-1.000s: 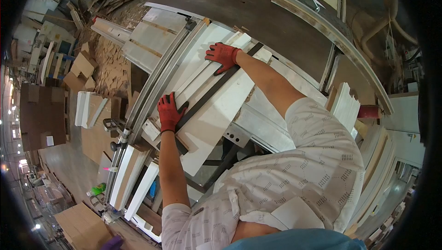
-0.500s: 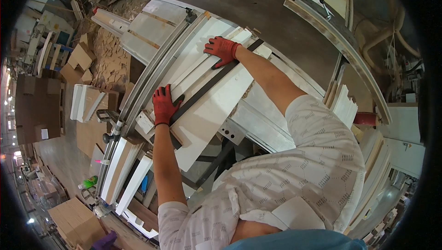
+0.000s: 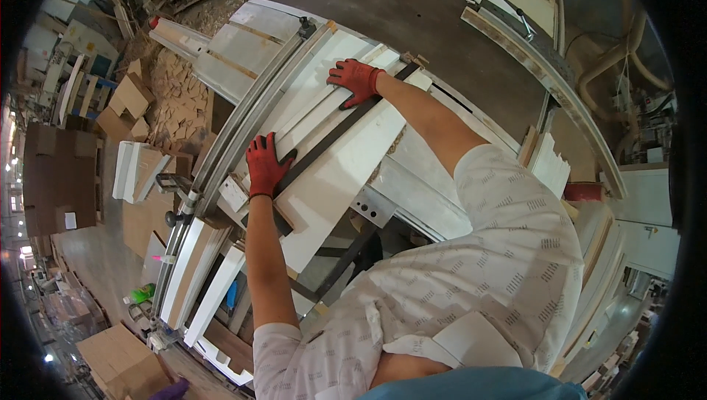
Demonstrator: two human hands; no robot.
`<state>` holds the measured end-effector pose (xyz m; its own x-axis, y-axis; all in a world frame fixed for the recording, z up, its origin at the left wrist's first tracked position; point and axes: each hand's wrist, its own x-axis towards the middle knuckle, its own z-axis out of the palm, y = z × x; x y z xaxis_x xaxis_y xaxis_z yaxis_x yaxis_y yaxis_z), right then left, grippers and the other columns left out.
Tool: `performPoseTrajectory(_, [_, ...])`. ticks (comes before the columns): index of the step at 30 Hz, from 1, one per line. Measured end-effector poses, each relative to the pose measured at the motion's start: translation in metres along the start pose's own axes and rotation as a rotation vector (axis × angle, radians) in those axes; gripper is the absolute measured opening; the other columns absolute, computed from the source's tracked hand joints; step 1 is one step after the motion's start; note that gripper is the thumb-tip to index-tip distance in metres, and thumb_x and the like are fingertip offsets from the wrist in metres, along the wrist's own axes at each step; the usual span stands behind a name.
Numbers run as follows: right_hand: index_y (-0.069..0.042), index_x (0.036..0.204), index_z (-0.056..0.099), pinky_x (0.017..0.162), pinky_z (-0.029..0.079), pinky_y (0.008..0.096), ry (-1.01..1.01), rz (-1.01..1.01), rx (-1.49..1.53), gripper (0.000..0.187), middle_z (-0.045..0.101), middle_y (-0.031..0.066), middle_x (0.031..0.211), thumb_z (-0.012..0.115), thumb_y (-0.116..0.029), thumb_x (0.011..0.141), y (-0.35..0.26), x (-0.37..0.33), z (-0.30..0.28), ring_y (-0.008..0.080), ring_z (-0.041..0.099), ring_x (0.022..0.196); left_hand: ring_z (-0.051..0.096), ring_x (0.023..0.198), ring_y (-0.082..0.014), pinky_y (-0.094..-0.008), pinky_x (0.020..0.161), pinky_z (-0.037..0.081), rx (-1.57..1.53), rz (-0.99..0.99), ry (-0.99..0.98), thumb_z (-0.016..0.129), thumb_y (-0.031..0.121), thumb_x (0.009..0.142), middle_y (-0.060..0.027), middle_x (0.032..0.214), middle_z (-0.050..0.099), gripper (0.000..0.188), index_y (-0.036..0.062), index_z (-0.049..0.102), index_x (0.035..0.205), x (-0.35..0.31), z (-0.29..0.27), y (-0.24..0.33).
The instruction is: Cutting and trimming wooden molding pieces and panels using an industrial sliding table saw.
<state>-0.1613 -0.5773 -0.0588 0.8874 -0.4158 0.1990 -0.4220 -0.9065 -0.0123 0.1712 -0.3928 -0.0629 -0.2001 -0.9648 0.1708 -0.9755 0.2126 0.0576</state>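
Workshop floor, cluttered: white saw table (image 3: 471, 201) in the middle of view. Long white panel (image 3: 346, 172) lies flat on it, running near-left to far-right alongside the grey guide rail (image 3: 243, 117). Left hand (image 3: 265, 167), red-gloved, pressed flat on the panel's near end, fingers spread, gripping nothing. Right hand (image 3: 357, 80), also gloved, flat on the far end, fingers open. Dark strip (image 3: 339, 131) runs between the hands. Judgement: panel positioned, both hands bearing down; feed appears mid-way. Cardboard boxes (image 3: 129, 98) and wood scraps lie far left.
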Motion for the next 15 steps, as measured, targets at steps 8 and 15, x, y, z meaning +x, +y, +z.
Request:
performPoseTrajectory(8, [-0.01, 0.131, 0.054, 0.103, 0.038, 0.0464, -0.121, 0.314, -0.006, 0.091, 0.054, 0.0134, 0.129, 0.075, -0.068, 0.063, -0.033, 0.012, -0.001, 0.0324, 0.049, 0.121, 0.047, 0.118, -0.0361, -0.0489, 0.096, 0.04, -0.03, -0.121, -0.066, 0.08, 0.044, 0.07, -0.0175, 0.126, 0.048, 0.079, 0.0091, 0.046, 0.132, 0.002, -0.003, 0.006])
performPoseTrajectory(15, [-0.008, 0.128, 0.055, 0.109, 0.033, 0.044, -0.078, 0.391, 0.008, 0.091, 0.053, 0.0152, 0.128, 0.078, -0.064, 0.06, -0.039, 0.004, 0.001, 0.0343, 0.048, 0.121, 0.047, 0.117, -0.0367, -0.05, 0.094, 0.041, -0.049, -0.153, -0.082, 0.08, 0.044, 0.072, -0.018, 0.126, 0.048, 0.076, 0.0097, 0.046, 0.13, 0.002, -0.004, 0.015])
